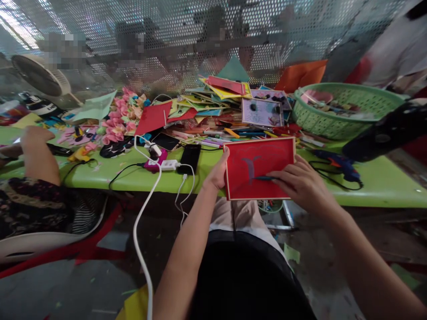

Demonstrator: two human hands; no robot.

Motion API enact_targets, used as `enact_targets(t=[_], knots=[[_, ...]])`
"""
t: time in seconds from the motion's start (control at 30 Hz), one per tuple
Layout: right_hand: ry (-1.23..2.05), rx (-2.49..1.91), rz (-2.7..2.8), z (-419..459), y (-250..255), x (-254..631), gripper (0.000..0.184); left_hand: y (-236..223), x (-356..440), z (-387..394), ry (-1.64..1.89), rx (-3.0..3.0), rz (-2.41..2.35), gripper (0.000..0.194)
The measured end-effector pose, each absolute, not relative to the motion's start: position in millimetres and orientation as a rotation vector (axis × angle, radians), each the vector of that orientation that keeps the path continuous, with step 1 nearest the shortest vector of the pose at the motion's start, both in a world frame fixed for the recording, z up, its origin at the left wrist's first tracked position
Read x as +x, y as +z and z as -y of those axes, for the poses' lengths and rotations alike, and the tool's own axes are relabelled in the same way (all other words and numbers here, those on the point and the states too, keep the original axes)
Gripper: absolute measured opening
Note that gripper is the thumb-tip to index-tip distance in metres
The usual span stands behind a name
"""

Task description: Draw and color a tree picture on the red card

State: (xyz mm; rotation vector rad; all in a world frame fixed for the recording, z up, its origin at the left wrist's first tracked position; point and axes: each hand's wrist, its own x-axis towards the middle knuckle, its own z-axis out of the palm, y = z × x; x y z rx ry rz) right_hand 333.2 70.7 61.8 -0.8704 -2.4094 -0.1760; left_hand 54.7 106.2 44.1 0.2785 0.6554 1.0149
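A green table (393, 182) carries a basket (320, 118) and phone (189, 159).

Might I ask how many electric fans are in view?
1: the electric fan at the far left, beyond a co-worker's arm; others may be hidden behind the clutter.

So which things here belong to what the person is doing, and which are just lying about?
In use:
red framed board, gripped by the left hand
dark pen-like tool, in the right hand

Apparently just lying about:
black phone
blue glue gun
green basket
pink flowers
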Motion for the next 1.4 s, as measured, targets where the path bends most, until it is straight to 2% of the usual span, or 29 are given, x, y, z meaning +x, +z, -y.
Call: enact_targets(t=[0.33,0.53,1.4], knots=[[-0.188,-0.917,2.367,-71.4,59.3,331.4,0.027,43.5,54.1,-106.5,1.009,0.278,-0.622,0.051],[-0.130,-0.895,2.447,-63.8,51.4,337.9,0.027,37.7,53.4,-109.6,1.007,0.289,-0.587,0.057],[-0.128,-0.988,2.362,-61.7,50.2,337.1,0.030,44.5,54.6,-106.4,1.018,0.274,-0.623,0.059]])
